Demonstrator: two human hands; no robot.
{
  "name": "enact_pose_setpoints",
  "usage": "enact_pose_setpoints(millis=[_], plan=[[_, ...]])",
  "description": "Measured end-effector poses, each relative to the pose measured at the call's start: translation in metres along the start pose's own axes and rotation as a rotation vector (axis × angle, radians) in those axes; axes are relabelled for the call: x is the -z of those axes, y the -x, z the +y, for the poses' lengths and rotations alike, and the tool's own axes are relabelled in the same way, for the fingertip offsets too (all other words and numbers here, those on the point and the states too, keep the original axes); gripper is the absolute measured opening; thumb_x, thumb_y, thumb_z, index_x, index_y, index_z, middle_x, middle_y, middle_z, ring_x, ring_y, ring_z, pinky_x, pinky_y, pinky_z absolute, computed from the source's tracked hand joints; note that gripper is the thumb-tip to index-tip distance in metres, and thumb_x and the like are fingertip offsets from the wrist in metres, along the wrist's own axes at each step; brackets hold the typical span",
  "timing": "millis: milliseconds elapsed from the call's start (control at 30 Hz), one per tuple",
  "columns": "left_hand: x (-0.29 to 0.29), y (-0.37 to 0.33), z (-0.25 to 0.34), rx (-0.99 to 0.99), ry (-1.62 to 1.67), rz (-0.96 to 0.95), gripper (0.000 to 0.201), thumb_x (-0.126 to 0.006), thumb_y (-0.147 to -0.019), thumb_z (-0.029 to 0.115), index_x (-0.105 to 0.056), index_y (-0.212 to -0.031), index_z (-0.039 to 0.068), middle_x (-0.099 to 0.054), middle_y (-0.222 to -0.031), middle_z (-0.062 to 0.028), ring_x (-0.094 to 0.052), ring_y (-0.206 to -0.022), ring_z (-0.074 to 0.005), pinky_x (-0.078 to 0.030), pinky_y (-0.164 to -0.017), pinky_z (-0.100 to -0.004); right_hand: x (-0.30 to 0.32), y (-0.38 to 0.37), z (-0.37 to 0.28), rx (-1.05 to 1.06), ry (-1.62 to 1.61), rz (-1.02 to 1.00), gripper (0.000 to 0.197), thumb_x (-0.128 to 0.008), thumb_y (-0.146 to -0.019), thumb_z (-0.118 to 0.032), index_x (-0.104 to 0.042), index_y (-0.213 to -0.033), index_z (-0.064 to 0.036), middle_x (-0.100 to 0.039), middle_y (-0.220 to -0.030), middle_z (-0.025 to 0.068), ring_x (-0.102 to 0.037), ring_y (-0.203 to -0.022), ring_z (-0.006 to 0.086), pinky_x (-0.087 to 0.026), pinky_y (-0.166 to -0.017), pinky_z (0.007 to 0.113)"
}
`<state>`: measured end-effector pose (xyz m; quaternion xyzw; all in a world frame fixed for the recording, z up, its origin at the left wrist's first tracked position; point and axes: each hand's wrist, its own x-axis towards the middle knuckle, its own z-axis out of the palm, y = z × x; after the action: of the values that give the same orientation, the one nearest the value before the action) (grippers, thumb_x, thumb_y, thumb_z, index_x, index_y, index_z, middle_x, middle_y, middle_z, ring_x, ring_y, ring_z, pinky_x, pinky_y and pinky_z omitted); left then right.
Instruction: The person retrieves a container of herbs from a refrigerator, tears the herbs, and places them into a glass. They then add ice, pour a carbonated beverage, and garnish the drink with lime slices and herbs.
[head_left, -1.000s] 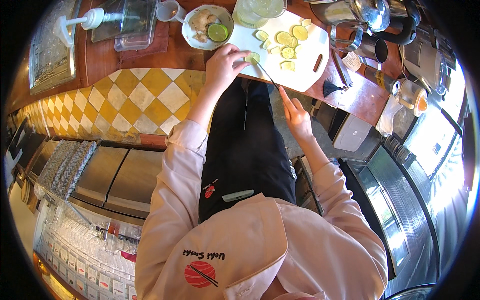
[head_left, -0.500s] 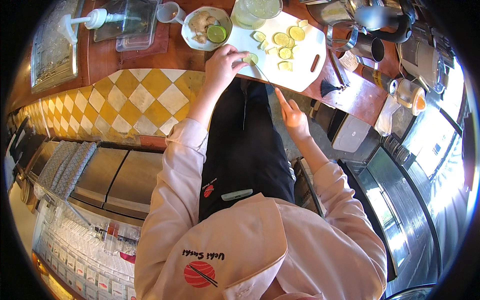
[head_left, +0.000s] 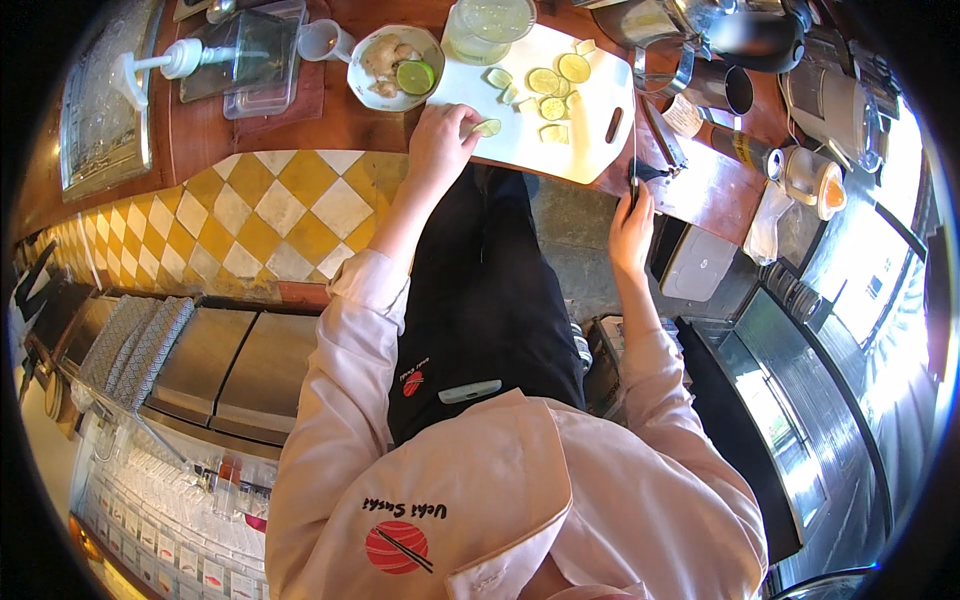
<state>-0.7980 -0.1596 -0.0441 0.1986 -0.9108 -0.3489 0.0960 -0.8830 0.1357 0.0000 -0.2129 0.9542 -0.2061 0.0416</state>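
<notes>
At the near left edge of the white cutting board (head_left: 500, 150), my left hand (head_left: 440, 140) pinches a lime slice (head_left: 487, 128) between thumb and fingers. My right hand (head_left: 631, 232), off the board's right end, is closed round the dark handle of a knife (head_left: 634, 180); its thin blade points away from me, past the board's edge. Several cut lime slices (head_left: 552, 108) and small wedges lie on the middle of the board. Just left of the board, a white bowl (head_left: 358, 88) holds knobs of ginger (head_left: 385, 58) and a cut lime (head_left: 415, 77).
A clear glass vessel (head_left: 488, 28) stands on the board's far left. Further left are a small cup (head_left: 322, 40) and a pump dispenser (head_left: 183, 58). To the right are a dark brush (head_left: 652, 170), metal jugs (head_left: 722, 88) and a citrus juicer (head_left: 812, 180).
My right hand has swung right with the knife, away from the lime slice and off the board. My left hand has lifted the slice's edge, tilting it. The view has shifted slightly.
</notes>
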Motion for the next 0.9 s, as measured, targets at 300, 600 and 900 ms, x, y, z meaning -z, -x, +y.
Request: enact_pose_setpoints(millis=[300,600,900], plan=[[0.013,0.005,0.006,0.689,1.03,-0.06,0.025,-0.067,-0.084,0.005,-0.062,-0.107,-0.006,-0.067,-0.097,-0.0123,-0.066,-0.084,-0.0166,-0.056,-0.077,-0.0278,-0.034,-0.053,0.006,0.007,-0.049,-0.001,0.04,-0.061,-0.086,-0.013,-0.048,-0.122,-0.0025,-0.049,-0.103,0.0232,-0.053,-0.094,0.0434,-0.047,-0.079,0.046],[0.073,-0.003,0.06,0.695,1.259,-0.087,0.022,-0.065,-0.084,0.001,-0.062,-0.106,-0.006,-0.066,-0.098,-0.0126,-0.065,-0.085,-0.0183,-0.056,-0.079,-0.0305,0.005,-0.072,-0.101,-0.113,-0.739,-0.127,0.026,-0.068,-0.082,-0.011,-0.064,-0.107,-0.0047,-0.066,-0.088,0.0072,-0.062,-0.079,0.0135,-0.048,-0.064,0.026],[0.103,-0.008,0.08,0.794,1.55,-0.236,0.022,-0.065,-0.086,0.006,-0.063,-0.107,-0.002,-0.065,-0.098,-0.0093,-0.063,-0.086,-0.0161,-0.055,-0.079,-0.0279,0.046,-0.09,-0.147,0.257,-0.781,-0.185,0.016,-0.072,-0.074,0.0,-0.07,-0.089,-0.0061,-0.066,-0.085,0.0019,-0.061,-0.071,0.0103,-0.047,-0.054,0.022]])
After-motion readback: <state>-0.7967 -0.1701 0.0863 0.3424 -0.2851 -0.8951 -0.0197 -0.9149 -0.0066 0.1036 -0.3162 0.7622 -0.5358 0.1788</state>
